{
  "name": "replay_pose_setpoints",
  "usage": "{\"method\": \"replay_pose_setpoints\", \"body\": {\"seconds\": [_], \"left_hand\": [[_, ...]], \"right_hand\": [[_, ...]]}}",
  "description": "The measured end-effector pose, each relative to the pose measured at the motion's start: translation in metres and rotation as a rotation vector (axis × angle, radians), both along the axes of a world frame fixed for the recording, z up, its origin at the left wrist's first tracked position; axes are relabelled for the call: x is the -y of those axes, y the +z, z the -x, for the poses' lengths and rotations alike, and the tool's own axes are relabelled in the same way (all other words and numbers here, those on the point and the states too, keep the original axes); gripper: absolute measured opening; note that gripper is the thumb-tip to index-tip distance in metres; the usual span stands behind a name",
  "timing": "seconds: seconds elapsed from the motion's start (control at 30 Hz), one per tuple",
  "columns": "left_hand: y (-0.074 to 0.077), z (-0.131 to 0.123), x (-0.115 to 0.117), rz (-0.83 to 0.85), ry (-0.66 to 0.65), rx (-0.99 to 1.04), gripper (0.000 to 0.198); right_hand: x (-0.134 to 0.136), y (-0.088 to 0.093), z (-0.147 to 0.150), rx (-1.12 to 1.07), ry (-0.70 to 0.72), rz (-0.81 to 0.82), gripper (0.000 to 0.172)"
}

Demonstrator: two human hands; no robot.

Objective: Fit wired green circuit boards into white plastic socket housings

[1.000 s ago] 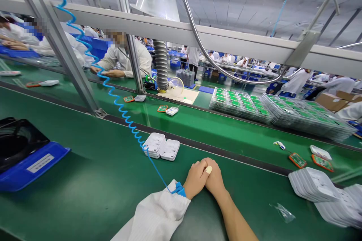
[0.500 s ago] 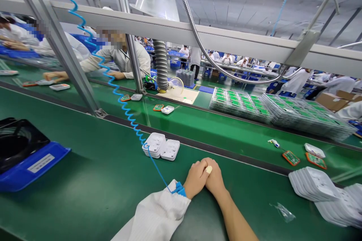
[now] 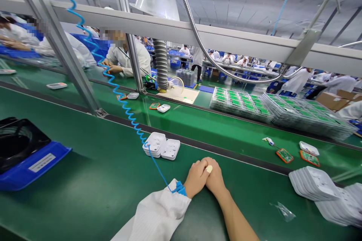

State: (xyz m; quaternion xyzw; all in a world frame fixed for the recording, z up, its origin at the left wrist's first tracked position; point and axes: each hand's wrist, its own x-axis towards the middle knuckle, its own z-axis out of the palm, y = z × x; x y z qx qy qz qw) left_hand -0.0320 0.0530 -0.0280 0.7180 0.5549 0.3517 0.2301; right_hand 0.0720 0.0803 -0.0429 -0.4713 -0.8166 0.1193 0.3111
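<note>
My left hand [image 3: 195,179] and my right hand [image 3: 215,177] are clasped together above the green work surface [image 3: 113,184]. Both have their fingers closed, and no part shows between them. A pale yellow cover [image 3: 209,168] sits on one thumb tip. Around my left wrist is a blue strap [image 3: 180,189], joined to a coiled blue cord [image 3: 128,113]. Just beyond my hands, to the left, stand small stacks of white plastic housings [image 3: 171,149]. More white housings [image 3: 319,182] are stacked at the right, and a small clear plastic bag [image 3: 285,211] lies before them.
Behind a dark rail, a green conveyor [image 3: 192,120] carries orange-edged circuit boards [image 3: 284,155] and white covers [image 3: 309,148]. Trays of green boards [image 3: 240,103] are piled beyond it. A blue bin [image 3: 34,165] holds a black fan at left. A co-worker [image 3: 128,58] sits across.
Boards and covers on the conveyor have shifted left. The co-worker across has drawn an outstretched arm back, hands now together. My clasped hands have stayed in place.
</note>
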Motion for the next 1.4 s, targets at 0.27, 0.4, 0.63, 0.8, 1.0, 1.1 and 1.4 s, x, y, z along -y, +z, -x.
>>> {"method": "replay_pose_setpoints", "body": {"seconds": [0.27,0.4,0.63,0.8,1.0,1.1,1.4], "left_hand": [[0.0,0.0,0.001,0.005,0.011,-0.009,0.033],[0.001,0.0,0.0,0.003,0.008,-0.01,0.034],[0.0,-0.001,0.0,0.006,0.013,-0.011,0.032],[0.001,0.0,0.001,0.008,0.012,-0.014,0.031],[0.001,0.0,0.002,0.005,0.015,-0.004,0.03],[0.002,0.001,0.003,0.002,0.019,0.01,0.03],[0.003,-0.003,0.001,0.021,0.045,-0.03,0.033]], "right_hand": [[0.001,0.002,0.001,0.004,-0.008,-0.003,0.012],[0.001,0.004,0.001,-0.005,-0.005,0.0,0.013],[0.002,0.006,0.001,-0.028,-0.009,0.026,0.012],[0.001,0.004,0.0,-0.029,-0.004,0.033,0.012],[0.004,0.013,-0.001,-0.067,0.03,0.074,0.012],[-0.003,0.02,-0.019,-0.124,0.223,0.22,0.011],[-0.109,0.038,-0.186,0.067,-0.52,0.317,0.038]]}}
